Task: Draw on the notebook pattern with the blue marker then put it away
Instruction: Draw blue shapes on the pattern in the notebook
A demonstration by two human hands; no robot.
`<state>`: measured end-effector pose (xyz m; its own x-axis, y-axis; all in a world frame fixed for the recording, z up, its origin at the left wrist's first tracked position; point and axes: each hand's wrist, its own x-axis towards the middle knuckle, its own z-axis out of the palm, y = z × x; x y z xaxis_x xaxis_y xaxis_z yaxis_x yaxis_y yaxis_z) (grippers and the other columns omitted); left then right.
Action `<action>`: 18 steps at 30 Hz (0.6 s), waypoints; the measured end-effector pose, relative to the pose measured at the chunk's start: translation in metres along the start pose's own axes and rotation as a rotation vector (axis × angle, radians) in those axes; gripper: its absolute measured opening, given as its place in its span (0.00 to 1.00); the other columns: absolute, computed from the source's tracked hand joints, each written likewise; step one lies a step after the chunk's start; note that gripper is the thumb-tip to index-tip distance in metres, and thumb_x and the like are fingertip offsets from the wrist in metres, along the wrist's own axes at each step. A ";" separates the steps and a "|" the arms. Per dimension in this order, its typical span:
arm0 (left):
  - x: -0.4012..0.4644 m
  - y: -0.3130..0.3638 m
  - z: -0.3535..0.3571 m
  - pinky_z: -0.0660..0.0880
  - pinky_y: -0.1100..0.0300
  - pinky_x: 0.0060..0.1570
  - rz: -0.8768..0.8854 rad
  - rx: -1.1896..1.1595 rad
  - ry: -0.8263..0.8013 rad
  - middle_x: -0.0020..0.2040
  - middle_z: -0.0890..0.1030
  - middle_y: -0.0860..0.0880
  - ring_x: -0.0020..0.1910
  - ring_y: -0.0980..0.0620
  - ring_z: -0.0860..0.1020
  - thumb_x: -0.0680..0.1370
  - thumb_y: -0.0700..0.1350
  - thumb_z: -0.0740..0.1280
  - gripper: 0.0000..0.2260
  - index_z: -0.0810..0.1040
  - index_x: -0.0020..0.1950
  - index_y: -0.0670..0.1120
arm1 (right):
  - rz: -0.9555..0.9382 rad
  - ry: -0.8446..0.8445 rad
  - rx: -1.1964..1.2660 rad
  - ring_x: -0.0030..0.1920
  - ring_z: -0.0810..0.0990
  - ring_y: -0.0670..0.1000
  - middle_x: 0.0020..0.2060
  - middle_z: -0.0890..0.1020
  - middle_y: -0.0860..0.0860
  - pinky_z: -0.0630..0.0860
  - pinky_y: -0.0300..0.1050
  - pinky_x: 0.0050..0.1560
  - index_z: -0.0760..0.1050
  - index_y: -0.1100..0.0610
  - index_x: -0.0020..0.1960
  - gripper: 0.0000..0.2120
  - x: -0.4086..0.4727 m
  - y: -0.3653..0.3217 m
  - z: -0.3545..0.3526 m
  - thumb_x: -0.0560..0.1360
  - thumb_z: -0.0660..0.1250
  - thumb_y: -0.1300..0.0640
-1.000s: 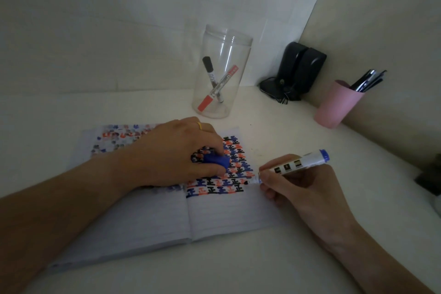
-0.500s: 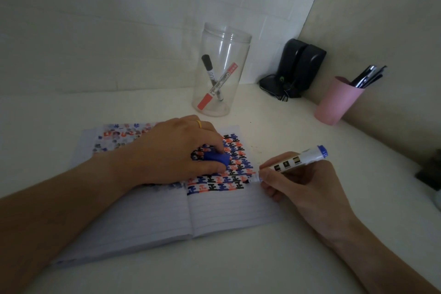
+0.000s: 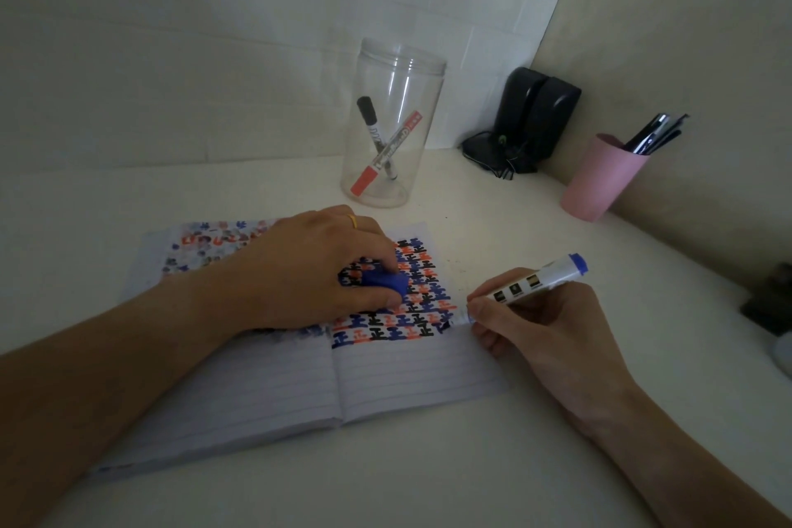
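Note:
An open lined notebook (image 3: 411,382) lies on the white desk, its upper part filled with a blue, red and black pattern (image 3: 424,313). My right hand (image 3: 540,322) grips the uncapped blue marker (image 3: 535,281), whose tip touches the right edge of the pattern's bottom row. My left hand (image 3: 300,270) rests on the page and holds the marker's blue cap (image 3: 385,282) between thumb and fingers. Part of the pattern is hidden under that hand.
A clear plastic jar (image 3: 392,124) with a red and a black marker stands behind the notebook. A pink cup (image 3: 600,180) of pens is at the right, black speakers (image 3: 531,120) in the corner. Dark objects (image 3: 767,300) sit at the right edge.
The marker tip has stayed at the pattern's lower right edge with small shifts. My left hand keeps the cap in place on the page.

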<state>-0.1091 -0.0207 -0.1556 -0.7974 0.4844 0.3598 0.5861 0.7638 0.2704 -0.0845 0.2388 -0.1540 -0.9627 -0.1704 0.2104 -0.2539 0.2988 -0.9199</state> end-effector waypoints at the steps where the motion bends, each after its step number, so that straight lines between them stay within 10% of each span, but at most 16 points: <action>1: 0.000 0.000 0.000 0.73 0.59 0.52 0.000 0.000 0.001 0.55 0.80 0.61 0.51 0.59 0.75 0.72 0.67 0.64 0.17 0.78 0.56 0.60 | -0.005 -0.008 0.006 0.31 0.84 0.53 0.32 0.86 0.59 0.81 0.43 0.34 0.85 0.60 0.40 0.03 0.000 -0.001 0.000 0.72 0.75 0.65; 18: 0.001 -0.001 0.000 0.73 0.60 0.52 0.008 0.022 -0.009 0.55 0.80 0.61 0.51 0.60 0.74 0.73 0.67 0.64 0.17 0.78 0.56 0.61 | -0.039 -0.050 -0.059 0.33 0.85 0.57 0.33 0.86 0.58 0.82 0.46 0.37 0.85 0.58 0.40 0.03 -0.002 -0.004 0.001 0.71 0.76 0.64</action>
<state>-0.1102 -0.0213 -0.1552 -0.7937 0.4944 0.3543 0.5896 0.7687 0.2481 -0.0815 0.2371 -0.1511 -0.9465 -0.2291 0.2272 -0.2973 0.3458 -0.8900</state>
